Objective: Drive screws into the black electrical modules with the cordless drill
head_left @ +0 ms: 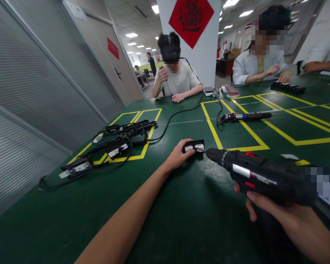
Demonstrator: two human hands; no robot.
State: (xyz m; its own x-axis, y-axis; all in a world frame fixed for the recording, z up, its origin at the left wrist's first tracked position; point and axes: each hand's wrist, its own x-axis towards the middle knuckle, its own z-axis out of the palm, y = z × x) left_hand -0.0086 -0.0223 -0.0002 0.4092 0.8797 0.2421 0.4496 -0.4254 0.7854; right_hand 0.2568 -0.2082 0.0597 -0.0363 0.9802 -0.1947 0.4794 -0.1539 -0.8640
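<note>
on the green table [181,220], mid-frame: small black part [194,146], pinned flat under the closed left hand [178,154], apparently so it cannot turn. cordless driver [264,176], gripped from below by the right hand [280,212], bit tip at the part's edge. leftward: cabled black units [110,146]. beyond: second driver [244,116], seated people.

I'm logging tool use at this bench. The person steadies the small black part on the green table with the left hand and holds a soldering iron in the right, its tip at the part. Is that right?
Not quite. The head view shows the right hand holding a black power screwdriver, not a soldering iron. The rest stands: the left hand steadies the small black part on the green table, and the tool's tip is at the part.
</note>
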